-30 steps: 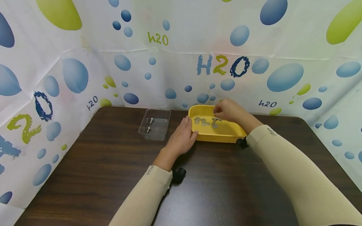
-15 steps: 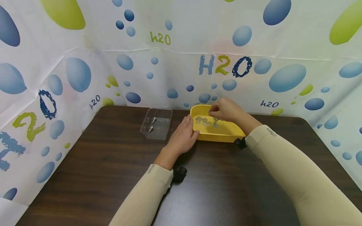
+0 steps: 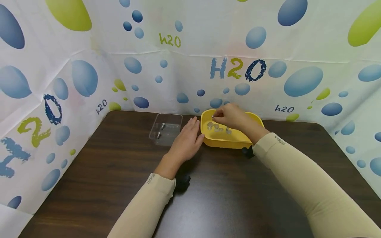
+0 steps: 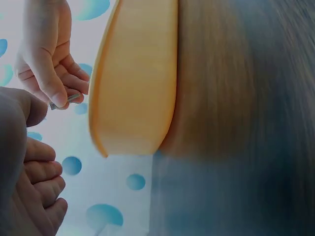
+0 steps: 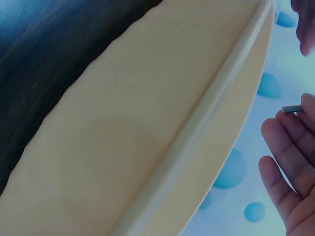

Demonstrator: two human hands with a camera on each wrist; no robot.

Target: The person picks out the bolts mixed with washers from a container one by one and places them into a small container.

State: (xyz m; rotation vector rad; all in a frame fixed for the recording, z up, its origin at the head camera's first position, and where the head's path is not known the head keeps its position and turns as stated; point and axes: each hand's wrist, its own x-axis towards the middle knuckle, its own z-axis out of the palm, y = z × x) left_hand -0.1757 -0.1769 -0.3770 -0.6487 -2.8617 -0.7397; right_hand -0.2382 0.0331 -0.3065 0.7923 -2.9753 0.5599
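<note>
My right hand [image 3: 231,116] pinches a small metal bolt [image 4: 73,97] between thumb and fingers, above the left part of a yellow tray [image 3: 229,144]. In the right wrist view the shank of the bolt [image 5: 291,108] sticks out past the fingertips. Beside the tray's left end is my left hand [image 3: 186,140], fingers extended, holding nothing. Several flat round washers [image 3: 216,126] lie in the tray, with another bolt [image 3: 227,128] partly hidden by the right hand. To the left stands a clear plastic container [image 3: 165,142] with two bolts [image 3: 163,125] inside.
Both containers stand near the back edge of a dark wooden table [image 3: 220,198]. Close behind it hangs a white curtain [image 3: 190,79] with blue and green drops, which also runs along the left side.
The right hand has lifted and moved left across the tray with the bolt. My left hand has come off the tray's left rim and shifted slightly left.
</note>
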